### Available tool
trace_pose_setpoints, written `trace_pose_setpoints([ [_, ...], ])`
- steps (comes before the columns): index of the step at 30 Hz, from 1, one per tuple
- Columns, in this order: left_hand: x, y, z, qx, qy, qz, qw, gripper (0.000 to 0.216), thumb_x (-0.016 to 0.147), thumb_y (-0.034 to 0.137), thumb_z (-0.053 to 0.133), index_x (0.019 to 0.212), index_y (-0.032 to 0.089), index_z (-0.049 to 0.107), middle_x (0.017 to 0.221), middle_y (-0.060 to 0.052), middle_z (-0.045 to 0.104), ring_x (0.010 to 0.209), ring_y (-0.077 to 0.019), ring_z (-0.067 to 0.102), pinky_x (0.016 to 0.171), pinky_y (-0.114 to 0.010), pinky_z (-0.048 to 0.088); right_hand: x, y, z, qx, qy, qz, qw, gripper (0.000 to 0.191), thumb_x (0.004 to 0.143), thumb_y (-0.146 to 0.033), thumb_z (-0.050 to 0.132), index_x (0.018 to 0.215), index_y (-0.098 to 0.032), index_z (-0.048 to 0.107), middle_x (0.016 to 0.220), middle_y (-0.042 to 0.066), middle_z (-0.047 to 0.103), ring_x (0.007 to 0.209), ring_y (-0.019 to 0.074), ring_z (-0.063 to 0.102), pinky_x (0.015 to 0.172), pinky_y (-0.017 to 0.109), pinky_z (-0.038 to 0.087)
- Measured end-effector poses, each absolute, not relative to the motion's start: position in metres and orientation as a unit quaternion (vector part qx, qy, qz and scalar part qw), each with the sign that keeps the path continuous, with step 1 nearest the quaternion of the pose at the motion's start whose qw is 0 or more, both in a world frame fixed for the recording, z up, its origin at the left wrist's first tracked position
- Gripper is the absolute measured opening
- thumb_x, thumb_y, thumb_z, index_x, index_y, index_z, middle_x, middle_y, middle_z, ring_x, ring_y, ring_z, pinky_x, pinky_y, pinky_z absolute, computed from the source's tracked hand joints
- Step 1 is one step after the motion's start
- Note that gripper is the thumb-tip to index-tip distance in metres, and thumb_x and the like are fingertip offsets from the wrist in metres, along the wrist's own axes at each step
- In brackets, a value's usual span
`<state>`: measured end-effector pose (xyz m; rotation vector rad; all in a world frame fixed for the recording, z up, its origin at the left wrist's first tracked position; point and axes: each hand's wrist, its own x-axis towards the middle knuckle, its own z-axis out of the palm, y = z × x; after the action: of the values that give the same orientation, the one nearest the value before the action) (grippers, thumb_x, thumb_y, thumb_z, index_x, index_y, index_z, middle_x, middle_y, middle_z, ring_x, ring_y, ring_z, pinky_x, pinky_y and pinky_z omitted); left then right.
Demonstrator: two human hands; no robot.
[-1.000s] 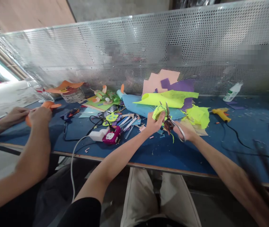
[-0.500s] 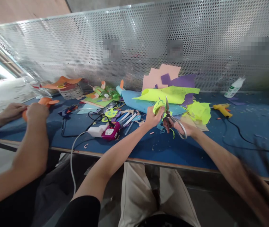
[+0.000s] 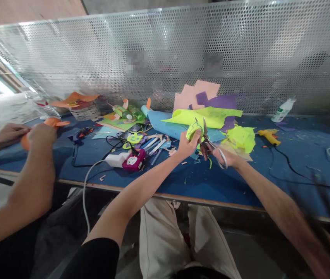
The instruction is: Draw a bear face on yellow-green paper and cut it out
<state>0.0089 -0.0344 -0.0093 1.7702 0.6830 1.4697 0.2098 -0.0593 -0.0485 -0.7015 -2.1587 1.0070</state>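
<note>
Pinched in my left hand (image 3: 188, 144) is a small yellow-green foam sheet piece (image 3: 194, 129) with dark outline marks on it. My right hand (image 3: 225, 155) grips a pair of scissors (image 3: 219, 155) by the handles, blades pointing up and away beside the piece. The blades look parted, and a thin yellow-green strip (image 3: 210, 162) dangles below them. Just behind my hands lie a rolled yellow-green sheet (image 3: 202, 117) and a blue sheet (image 3: 162, 123). Crumpled yellow-green scraps (image 3: 242, 138) rest beyond my right hand.
A magenta power adapter (image 3: 134, 159) with a white cable sits left of my arm. To the right are a yellow glue gun (image 3: 268, 136) and a white bottle (image 3: 283, 110). A co-worker's hands (image 3: 40, 133) hold an orange object at far left. A perforated metal screen (image 3: 171, 50) stands behind.
The view has shifted slightly, so the whole scene sits a little further left. My hands keep their hold on the foam piece and scissors, with little visible movement.
</note>
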Motion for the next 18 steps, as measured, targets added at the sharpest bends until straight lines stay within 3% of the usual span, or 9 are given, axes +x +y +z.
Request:
trace_pose_setpoints([
  [11, 0.011, -0.036, -0.010, 0.692, 0.260, 0.568, 0.362, 0.059, 0.098, 0.067, 0.053, 0.062, 0.020, 0.055, 0.048, 0.001, 0.048, 0.046, -0.0110, 0.044, 0.046, -0.028, 0.035, 0.210, -0.072, -0.032, -0.271, -0.841, 0.333, 0.328, 0.057, 0.102, -0.072, 0.035, 0.105, -0.018, 0.052, 0.088, 0.006, 0.056, 0.071, 0.0178, 0.053, 0.064, 0.033, 0.052],
  [18, 0.012, -0.035, -0.011, 0.691, 0.258, 0.567, 0.367, 0.058, 0.099, 0.067, 0.051, 0.064, 0.020, 0.054, 0.048, 0.001, 0.047, 0.046, -0.0100, 0.043, 0.047, -0.028, 0.035, 0.208, -0.071, -0.032, -0.288, -0.849, 0.301, 0.324, 0.060, 0.101, -0.076, 0.029, 0.100, -0.019, 0.049, 0.080, 0.004, 0.055, 0.068, 0.0170, 0.050, 0.064, 0.033, 0.047],
])
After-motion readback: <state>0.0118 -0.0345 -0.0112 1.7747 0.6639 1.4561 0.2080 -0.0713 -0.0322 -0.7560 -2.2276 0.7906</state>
